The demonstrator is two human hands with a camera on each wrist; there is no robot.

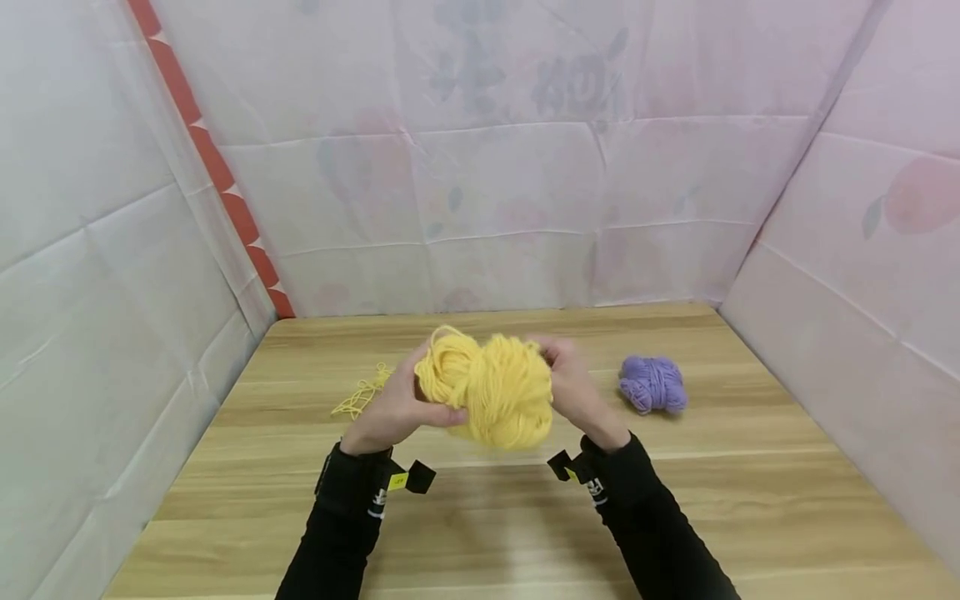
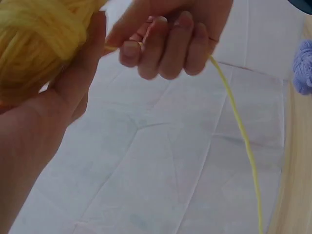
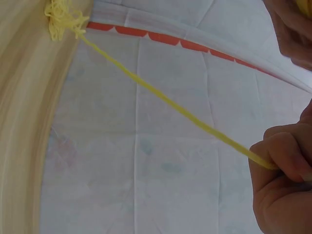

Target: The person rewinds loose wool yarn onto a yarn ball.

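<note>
A thick yellow yarn skein (image 1: 510, 392) is held up over the table by my left hand (image 1: 397, 408), whose thumb lies across its front. My right hand (image 1: 577, 387) is at the skein's right side, partly hidden behind it in the head view. In the left wrist view, the right fingers (image 2: 170, 46) curl round a single yellow strand (image 2: 239, 117). That strand runs, in the right wrist view, from the right hand (image 3: 282, 170) down to a loose tangle of yellow yarn (image 3: 63, 19) on the table.
A purple yarn skein (image 1: 652, 385) lies on the wooden table (image 1: 480, 533), right of my hands. The loose yellow yarn (image 1: 363, 396) lies to the left. Pale printed sheets (image 1: 487, 192) enclose the table at the back and both sides.
</note>
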